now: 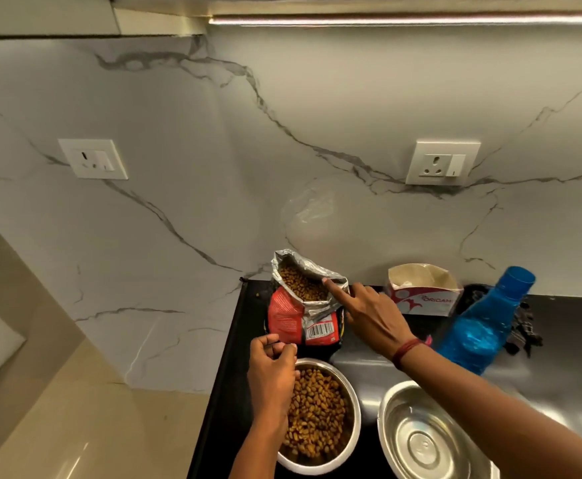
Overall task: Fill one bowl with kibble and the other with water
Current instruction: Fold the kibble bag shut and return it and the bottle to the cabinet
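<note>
A steel bowl (353, 423) heaped with brown kibble (317, 413) sits at the counter's front left. To its right stands a second steel bowl (417, 437) with nothing in it. Behind them an open red kibble bag (289, 316) stands upright, with kibble showing in its foil mouth. My right hand (369, 316) holds the bag's foil rim, forefinger stretched over the opening. My left hand (272, 371) hovers over the filled bowl's left edge, fingers curled together; whether it holds kibble is hidden. A blue water bottle (483, 326) with its cap on leans at the right.
The black counter (234, 375) ends at a left edge, with beige floor below. An open white tissue box (424, 292) stands by the marble wall. Dark cloth (524, 326) lies behind the bottle. A stray kibble piece (258, 294) lies near the bag. Two wall sockets sit above.
</note>
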